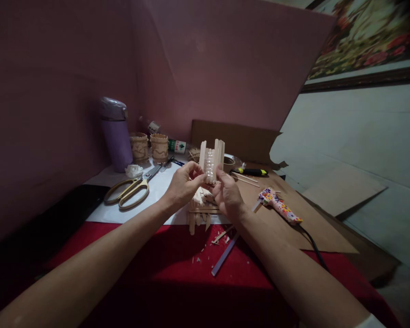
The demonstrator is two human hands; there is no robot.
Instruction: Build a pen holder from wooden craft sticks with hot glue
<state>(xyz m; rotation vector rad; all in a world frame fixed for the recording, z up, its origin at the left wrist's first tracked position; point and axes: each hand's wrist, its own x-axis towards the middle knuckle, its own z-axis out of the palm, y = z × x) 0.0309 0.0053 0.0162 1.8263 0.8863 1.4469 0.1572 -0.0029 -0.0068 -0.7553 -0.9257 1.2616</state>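
Head view: stick-clad clear container [209,158], lower edge partly behind fingers [193,167].

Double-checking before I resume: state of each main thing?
Clear ribbed plastic piece: upright, partly covered by pale wooden sticks
Left hand: gripping it
Right hand: gripping it
Gold-handled metal scissors: lying flat
Purple cylindrical tumbler: upright, lid on
Floral-patterned glue gun: lying down
Black-yellow knife: lying, blade unclear
Two tan cups: upright

A dimly lit, red-covered table [164,269] spans the near side. Mauve panels [232,68] stand on the left and far sides; on the right a framed floral picture [372,41] hangs on a pale tiled wall [369,127].
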